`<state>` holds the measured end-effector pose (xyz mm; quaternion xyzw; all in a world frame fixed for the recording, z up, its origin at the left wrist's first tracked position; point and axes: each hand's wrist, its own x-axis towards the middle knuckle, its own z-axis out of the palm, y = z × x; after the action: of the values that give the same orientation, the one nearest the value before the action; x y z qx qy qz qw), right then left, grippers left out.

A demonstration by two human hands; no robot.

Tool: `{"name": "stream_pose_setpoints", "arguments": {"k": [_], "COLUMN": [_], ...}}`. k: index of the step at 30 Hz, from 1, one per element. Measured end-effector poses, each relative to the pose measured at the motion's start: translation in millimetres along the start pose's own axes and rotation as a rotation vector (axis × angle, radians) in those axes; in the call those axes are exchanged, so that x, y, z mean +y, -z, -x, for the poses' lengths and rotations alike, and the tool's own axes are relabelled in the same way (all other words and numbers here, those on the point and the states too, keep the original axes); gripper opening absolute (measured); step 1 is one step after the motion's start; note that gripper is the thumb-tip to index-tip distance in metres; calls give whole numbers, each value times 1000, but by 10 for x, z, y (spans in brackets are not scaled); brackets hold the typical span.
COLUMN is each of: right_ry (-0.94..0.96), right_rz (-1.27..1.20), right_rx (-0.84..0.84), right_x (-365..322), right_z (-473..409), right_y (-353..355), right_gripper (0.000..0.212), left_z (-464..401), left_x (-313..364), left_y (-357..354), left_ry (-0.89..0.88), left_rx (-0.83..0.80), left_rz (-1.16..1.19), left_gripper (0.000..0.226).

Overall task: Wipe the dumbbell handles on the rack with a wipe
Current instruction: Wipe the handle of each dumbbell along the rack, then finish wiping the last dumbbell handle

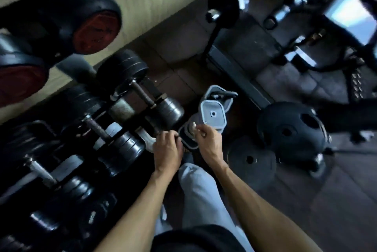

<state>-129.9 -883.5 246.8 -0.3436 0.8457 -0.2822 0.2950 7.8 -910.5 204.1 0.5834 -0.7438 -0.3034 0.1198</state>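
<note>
Left hand (pixel 167 145): fingers curled down at the near end of the rack's row, over a white wipe (pixel 150 143) that shows just beneath and left of the knuckles; it appears to hold the wipe, though the fingertips are hidden.
Right hand (pixel 208 139): raised just right of the left, thumb and fingers pinching a small pale scrap (pixel 194 126); whether this is a second wipe or a wrapper I cannot tell.
Dumbbell handles: the nearest bare one (pixel 98 127) lies up and left of the left hand, between dark plates; another (pixel 143 95) sits further back, a third (pixel 41 172) lower left.
Long axis: each handle runs diagonally, from upper left to lower right.
Nearer hand: the left, clearly; the right sits over the floor side by the grey square-ended dumbbells (pixel 213 114).
Rack (pixel 67 167): dim, handles blurred.
Next move, as judged: carry the wipe up-left and stroke along the diagonal.
</note>
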Motion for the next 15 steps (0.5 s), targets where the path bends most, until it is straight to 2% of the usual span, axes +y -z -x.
{"name": "stream_pose_setpoints", "arguments": {"k": [3,10,15], "right_ry": [-151,-497,-775], "right_rz": [-87,-191,-283], "right_rx": [178,523,814], "right_x": [263,898,1294], "right_z": [699,2355,3605], "right_y": [87,226,249], "right_gripper": [12,9,16], "left_z": [404,1430,2325], "left_x": [147,361,601], "left_y": [85,82,-122], "left_ry": [-146,-523,-902], "left_rx": [-165,-580,-858], "left_rz": [-43,-301,-458], "left_gripper": [12,22,22]}}
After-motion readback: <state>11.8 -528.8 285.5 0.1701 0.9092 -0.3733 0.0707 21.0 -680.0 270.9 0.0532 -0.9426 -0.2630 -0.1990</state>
